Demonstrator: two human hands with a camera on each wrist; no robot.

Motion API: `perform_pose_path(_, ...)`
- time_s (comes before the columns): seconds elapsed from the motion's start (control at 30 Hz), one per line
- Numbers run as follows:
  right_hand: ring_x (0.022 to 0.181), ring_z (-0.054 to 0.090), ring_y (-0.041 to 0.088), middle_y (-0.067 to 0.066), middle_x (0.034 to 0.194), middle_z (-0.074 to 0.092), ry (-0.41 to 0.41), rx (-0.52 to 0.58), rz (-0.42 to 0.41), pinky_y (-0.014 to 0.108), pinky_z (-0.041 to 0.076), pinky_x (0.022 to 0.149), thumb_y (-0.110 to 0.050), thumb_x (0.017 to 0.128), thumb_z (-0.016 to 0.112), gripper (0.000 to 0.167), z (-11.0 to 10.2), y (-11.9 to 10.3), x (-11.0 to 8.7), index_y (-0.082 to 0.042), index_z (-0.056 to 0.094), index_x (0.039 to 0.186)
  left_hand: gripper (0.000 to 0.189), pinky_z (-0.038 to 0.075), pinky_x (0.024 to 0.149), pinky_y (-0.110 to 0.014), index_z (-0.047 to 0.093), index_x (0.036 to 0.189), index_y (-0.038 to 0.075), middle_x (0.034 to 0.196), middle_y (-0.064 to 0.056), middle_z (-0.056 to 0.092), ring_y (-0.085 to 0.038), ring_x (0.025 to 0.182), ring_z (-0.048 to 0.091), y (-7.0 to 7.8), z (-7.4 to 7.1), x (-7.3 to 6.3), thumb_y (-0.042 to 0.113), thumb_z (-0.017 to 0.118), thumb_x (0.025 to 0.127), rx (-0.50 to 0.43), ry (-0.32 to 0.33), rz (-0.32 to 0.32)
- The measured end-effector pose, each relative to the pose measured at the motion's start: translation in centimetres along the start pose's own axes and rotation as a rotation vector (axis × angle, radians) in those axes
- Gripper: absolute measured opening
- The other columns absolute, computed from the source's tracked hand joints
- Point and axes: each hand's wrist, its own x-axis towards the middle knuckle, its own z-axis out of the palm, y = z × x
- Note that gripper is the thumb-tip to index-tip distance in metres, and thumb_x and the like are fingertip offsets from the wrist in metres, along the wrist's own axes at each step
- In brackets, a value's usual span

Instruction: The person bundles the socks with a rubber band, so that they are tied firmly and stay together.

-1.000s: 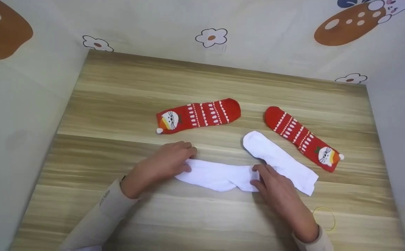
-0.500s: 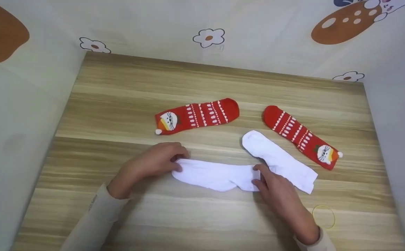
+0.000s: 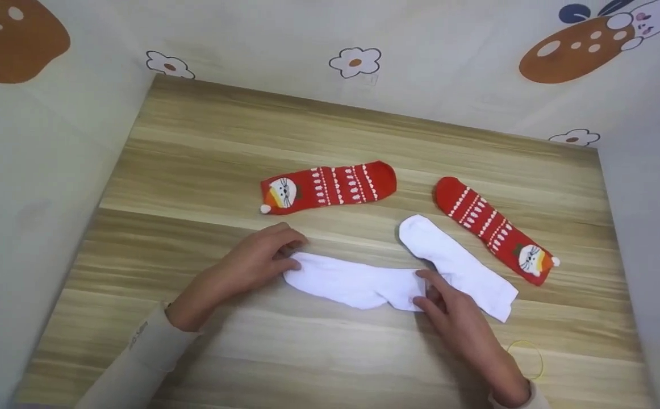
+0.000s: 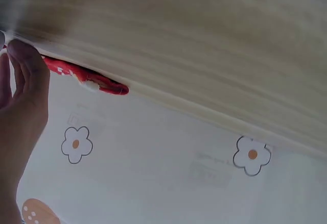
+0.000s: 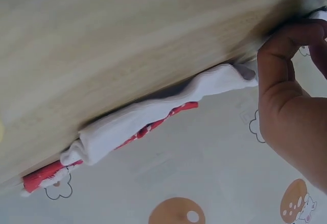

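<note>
**Left hand [image 3: 253, 260] has drawn back toward nine o'clock at the white sock's [image 3: 347, 281] toe**

Its fingers curve loosely, the thumb touching the toe. The right hand [image 3: 459, 318] has finger and thumb on the cuff at three o'clock; whether they pinch it cannot be told. The sock lies on the wooden table [image 3: 330, 363] between both hands. From its middle, a second white sock [image 3: 460, 270] lies near three o'clock, one red sock [image 3: 330, 186] toward twelve, another red sock [image 3: 486, 224] toward two, and a yellow band [image 3: 542, 360] toward four.
</note>
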Motion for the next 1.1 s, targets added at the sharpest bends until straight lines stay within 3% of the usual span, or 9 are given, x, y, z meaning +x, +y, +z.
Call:
perform_pose_path(0.13,0.067,0.055,0.009,-0.01,0.077,0.062,0.052,0.06,-0.027,0.021,0.046,0.063,-0.025,0.096,0.075,0.044,-0.6,0.1,-0.9,-0.028,0.061,0.138,0.045,0.057,0.097,-0.039,0.065,0.133,0.024,0.12,0.005,0.066,-0.016,0.109,0.061,0.8,-0.2,0.6,0.03,0.081,0.09,-0.067,0.034,0.003)
perform_pose_path(0.4,0.072,0.059,0.006,-0.007,0.083,0.066,0.27,0.121,-0.045,0.019,0.051,0.065,-0.016,0.093,0.078,0.035,-2.9,0.4,-3.1,-0.018,0.069,0.126,0.049,0.057,0.098,-0.045,0.064,0.136,0.022,0.128,-0.001,0.066,-0.025,0.117,0.061,3.2,-0.3,2.4,0.03,0.08,0.09,-0.138,0.027,0.116)
perform_pose_path(0.57,0.096,0.064,0.013,-0.001,0.103,0.072,0.375,0.102,-0.019,0.012,0.05,0.082,-0.021,0.092,0.08,0.04,-3.8,1.4,-3.9,-0.017,0.068,0.13,0.058,0.057,0.098,-0.048,0.061,0.14,0.026,0.132,-0.002,0.065,-0.026,0.119,0.061,5.0,-0.2,4.0,0.036,0.083,0.087,-0.161,0.007,0.164)
perform_pose_path(0.67,0.115,0.061,0.019,0.002,0.121,0.071,0.405,0.089,0.004,0.007,0.04,0.097,-0.03,0.093,0.078,0.045,-4.1,2.2,-4.2,-0.019,0.066,0.135,0.063,0.056,0.099,-0.049,0.06,0.142,0.027,0.135,-0.003,0.064,-0.027,0.121,0.06,6.1,0.0,5.1,0.038,0.084,0.085,-0.169,-0.018,0.197)
perform_pose_path(0.77,0.125,0.057,0.021,0.004,0.131,0.067,0.437,0.086,0.022,0.006,0.031,0.102,-0.035,0.092,0.078,0.05,-4.4,3.1,-4.5,-0.018,0.065,0.137,0.063,0.056,0.099,-0.049,0.06,0.141,0.028,0.136,-0.003,0.063,-0.028,0.122,0.06,7.0,0.1,6.2,0.039,0.085,0.084,-0.168,-0.042,0.234)
perform_pose_path(0.87,0.131,0.053,0.027,0.008,0.137,0.063,0.456,0.102,0.044,0.028,0.037,0.114,-0.034,0.092,0.078,0.053,-4.7,4.0,-4.7,-0.015,0.062,0.14,0.062,0.056,0.099,-0.048,0.06,0.141,0.028,0.136,-0.003,0.063,-0.028,0.123,0.06,7.9,0.4,7.3,0.039,0.085,0.085,-0.165,-0.063,0.264)
perform_pose_path(1.0,0.133,0.049,0.035,0.015,0.142,0.059,0.456,0.11,0.078,0.062,0.039,0.109,-0.032,0.093,0.078,0.057,-5.0,5.0,-5.0,-0.011,0.059,0.143,0.062,0.057,0.099,-0.046,0.06,0.141,0.025,0.135,-0.004,0.063,-0.028,0.122,0.06,9.0,0.8,8.6,0.039,0.084,0.085,-0.141,-0.088,0.297)
perform_pose_path(1.1,0.136,0.047,0.038,0.018,0.144,0.057,0.46,0.104,0.098,0.064,0.039,0.11,-0.032,0.093,0.078,0.058,-5.1,5.7,-5.1,-0.009,0.058,0.143,0.062,0.057,0.098,-0.043,0.06,0.142,0.026,0.134,-0.004,0.064,-0.027,0.123,0.06,9.7,1.2,9.5,0.04,0.083,0.086,-0.129,-0.113,0.297)
